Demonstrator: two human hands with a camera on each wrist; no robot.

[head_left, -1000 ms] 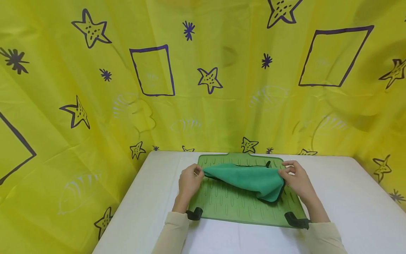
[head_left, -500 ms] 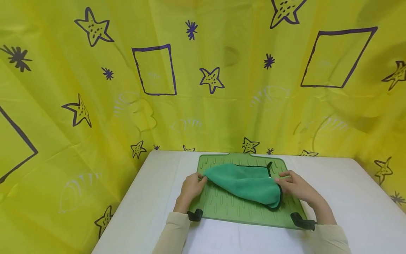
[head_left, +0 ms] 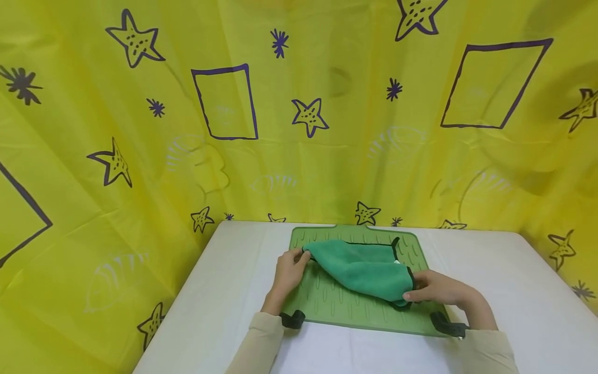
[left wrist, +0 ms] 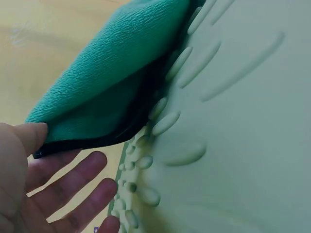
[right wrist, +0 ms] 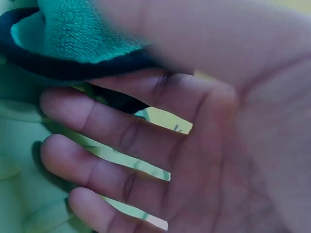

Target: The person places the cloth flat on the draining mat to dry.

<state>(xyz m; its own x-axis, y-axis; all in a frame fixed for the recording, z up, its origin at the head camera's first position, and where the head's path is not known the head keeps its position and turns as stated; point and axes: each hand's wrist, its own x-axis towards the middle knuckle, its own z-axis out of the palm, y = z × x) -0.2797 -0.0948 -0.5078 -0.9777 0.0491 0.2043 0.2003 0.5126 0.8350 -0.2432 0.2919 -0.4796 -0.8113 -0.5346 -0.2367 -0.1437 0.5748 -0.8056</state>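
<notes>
A green cloth (head_left: 359,267) with dark edging lies bunched and folded over a light green ridged mat (head_left: 336,309). My left hand (head_left: 289,270) pinches the cloth's left corner between thumb and forefinger; in the left wrist view the other fingers (left wrist: 73,189) spread loosely below the edge. At the cloth's near right edge, my right hand (head_left: 439,288) pinches the dark border. In the right wrist view the thumb lies over the cloth (right wrist: 82,34) and the forefinger under it, while the remaining fingers (right wrist: 107,116) extend over the mat.
The mat lies on a white table (head_left: 490,280), near its far edge. Behind and to the left hangs a yellow curtain (head_left: 336,171) printed with stars and rectangles. Black wrist straps (head_left: 293,319) sit at both wrists.
My right hand has moved down along the cloth's right side from its upper corner to the near edge. The cloth's right part has settled lower. The left hand keeps its corner, shifted slightly.
</notes>
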